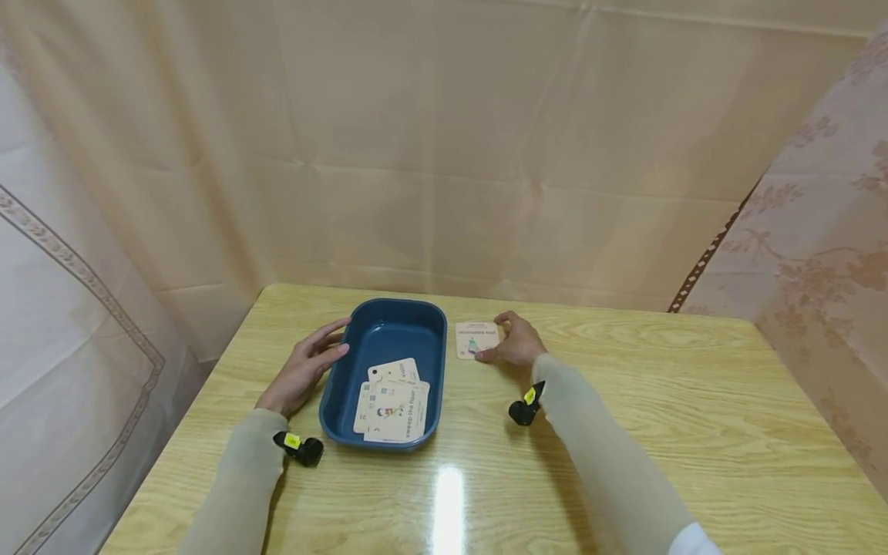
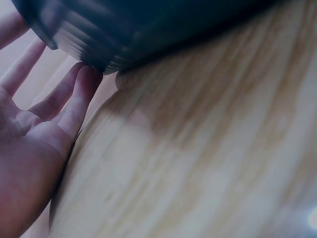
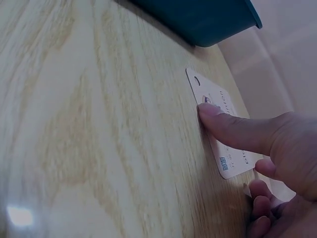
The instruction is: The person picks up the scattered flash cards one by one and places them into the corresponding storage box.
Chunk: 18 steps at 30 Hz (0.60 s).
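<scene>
A person's right hand [image 1: 516, 344] presses a single picture card [image 1: 476, 339] flat against the wooden bench [image 1: 624, 432], just right of a dark blue plastic tray [image 1: 361, 339]. The wrist view shows the thumb [image 3: 233, 130] laid on the card's face [image 3: 225, 129] near its edge, the other fingers curled loosely behind it; the grip is a press, not a pinch, with nothing closed round the card. The left hand [image 1: 303, 370] lies with straight fingers along the tray's left wall, fingertips [image 2: 86, 79] touching its ribbed outer side [image 2: 99, 39], as if steadying it.

Several more cards [image 1: 391, 401] lie overlapping in the near end of the tray; one reads "sweep the floor".

The lone card looks thin, light and fairly stiff, with a smooth printed surface. Lying flush on a glossy bench, it probably offers no edge to get a fingertip under. A likely way to take hold is to slide it under light pressure until a corner lifts or overhangs, then pinch it by one edge between thumb and forefinger. Too much force could crease it; too little and it may skid away on the varnish. The tray seems light enough to shift if bumped, which suits the bracing hand beside it.
</scene>
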### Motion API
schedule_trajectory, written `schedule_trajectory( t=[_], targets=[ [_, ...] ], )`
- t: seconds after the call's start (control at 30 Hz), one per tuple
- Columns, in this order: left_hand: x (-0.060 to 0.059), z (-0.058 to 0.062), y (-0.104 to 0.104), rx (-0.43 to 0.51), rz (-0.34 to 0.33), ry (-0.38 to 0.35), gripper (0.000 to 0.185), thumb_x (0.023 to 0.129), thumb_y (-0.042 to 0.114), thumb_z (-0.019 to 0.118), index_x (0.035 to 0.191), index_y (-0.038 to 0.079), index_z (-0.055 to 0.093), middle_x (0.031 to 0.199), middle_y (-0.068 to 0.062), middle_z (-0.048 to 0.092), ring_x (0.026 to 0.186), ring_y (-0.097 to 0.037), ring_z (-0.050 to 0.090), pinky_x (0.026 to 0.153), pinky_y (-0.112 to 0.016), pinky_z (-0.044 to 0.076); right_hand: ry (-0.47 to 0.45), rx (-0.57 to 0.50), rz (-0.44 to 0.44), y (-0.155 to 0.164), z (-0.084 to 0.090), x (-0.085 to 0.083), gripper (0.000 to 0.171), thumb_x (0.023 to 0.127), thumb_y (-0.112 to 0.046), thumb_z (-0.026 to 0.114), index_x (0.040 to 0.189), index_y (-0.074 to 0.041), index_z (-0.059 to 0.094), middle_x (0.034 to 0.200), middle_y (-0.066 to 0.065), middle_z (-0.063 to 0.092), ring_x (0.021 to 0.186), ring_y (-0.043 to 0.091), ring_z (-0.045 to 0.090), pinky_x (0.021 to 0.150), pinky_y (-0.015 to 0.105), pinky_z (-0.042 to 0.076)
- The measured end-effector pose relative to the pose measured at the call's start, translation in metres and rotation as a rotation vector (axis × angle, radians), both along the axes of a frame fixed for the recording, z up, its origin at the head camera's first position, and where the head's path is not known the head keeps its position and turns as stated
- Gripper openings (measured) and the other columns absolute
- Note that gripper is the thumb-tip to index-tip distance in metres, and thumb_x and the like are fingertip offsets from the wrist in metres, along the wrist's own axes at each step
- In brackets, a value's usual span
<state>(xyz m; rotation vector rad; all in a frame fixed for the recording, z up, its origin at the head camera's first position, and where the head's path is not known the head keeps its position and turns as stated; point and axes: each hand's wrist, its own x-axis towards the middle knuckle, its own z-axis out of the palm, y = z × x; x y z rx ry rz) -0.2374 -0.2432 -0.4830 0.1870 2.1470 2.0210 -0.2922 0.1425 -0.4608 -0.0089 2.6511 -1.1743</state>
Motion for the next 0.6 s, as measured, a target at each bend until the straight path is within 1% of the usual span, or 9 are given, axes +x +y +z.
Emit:
schedule_trajectory(
  t=[0.17,0.3,0.47,0.6],
  targets=[
    [0.0002,-0.0008,0.0001,0.007,-0.003,0.002,0.061,0.103,0.028,0.062,0.158,0.014,0.037,0.159,-0.017,0.034,0.142,-0.038,0.035,0.119,-0.057,0.024,-0.011,0.017,-0.003,-0.0012,0.0002,-0.0019,0.084,0.074,-0.021,0.094,0.142,-0.004,0.048,0.134,0.023,0.055,0.117,0.037,0.052,0.105,0.052,0.043],
    [-0.0005,-0.0016,0.0003,0.007,0.000,-0.001,0.061,0.103,0.028,0.062,0.157,0.015,0.038,0.159,-0.017,0.035,0.142,-0.038,0.035,0.120,-0.057,0.024,-0.024,0.021,-0.003,-0.0019,0.0014,-0.0009,0.083,0.075,-0.021,0.093,0.142,-0.003,0.047,0.136,0.024,0.053,0.119,0.038,0.049,0.108,0.055,0.039],
    [-0.0003,-0.0012,0.0008,-0.003,0.005,0.000,0.060,0.103,0.028,0.062,0.157,0.017,0.039,0.159,-0.016,0.035,0.142,-0.037,0.036,0.119,-0.056,0.026,-0.046,0.014,-0.008,-0.0033,0.0037,0.0008,0.082,0.076,-0.019,0.092,0.142,-0.003,0.045,0.140,0.025,0.047,0.121,0.037,0.045,0.111,0.054,0.035],
    [0.0006,-0.0010,0.0010,-0.003,0.009,-0.002,0.059,0.103,0.027,0.062,0.156,0.017,0.040,0.158,-0.015,0.035,0.142,-0.037,0.036,0.119,-0.056,0.026,-0.051,0.017,-0.005,-0.0034,0.0028,0.0010,0.082,0.076,-0.019,0.092,0.140,-0.002,0.044,0.142,0.026,0.043,0.121,0.038,0.044,0.111,0.053,0.035]
  ],
)
